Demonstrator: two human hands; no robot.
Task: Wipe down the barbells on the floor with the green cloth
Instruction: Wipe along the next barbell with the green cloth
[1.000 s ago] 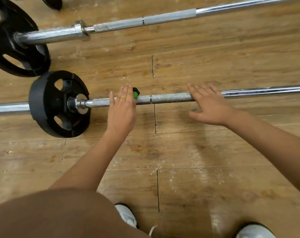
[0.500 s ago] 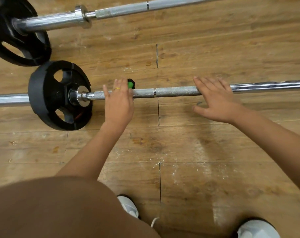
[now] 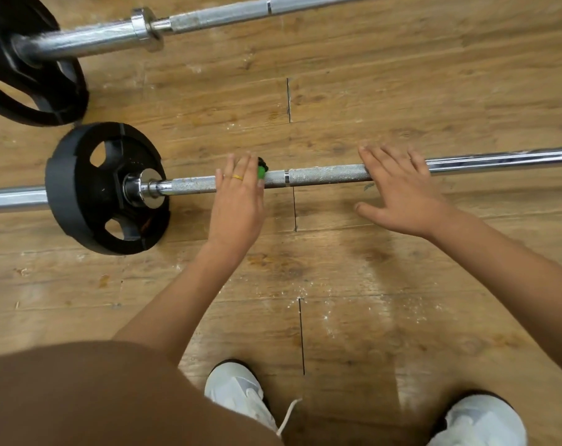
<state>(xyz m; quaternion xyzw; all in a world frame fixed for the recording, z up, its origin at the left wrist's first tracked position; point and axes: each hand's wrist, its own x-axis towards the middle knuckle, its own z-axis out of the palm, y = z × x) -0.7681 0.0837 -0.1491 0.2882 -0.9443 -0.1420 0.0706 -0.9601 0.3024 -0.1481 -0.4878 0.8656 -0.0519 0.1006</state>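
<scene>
- The near bar is chromed steel, with rough, chalk-flecked knurling between the hands and smooth metal to the right.
- The left hand lies flat across the knurling and presses the cloth onto it (only a green scrap shows beside the fingers).
- The right hand rests on the bar, fingers straight and spread.
- A black plate with cut-outs sits left.
- The floor is worn wood plank, dusted white.
- A far bar is cut off at the top.
</scene>
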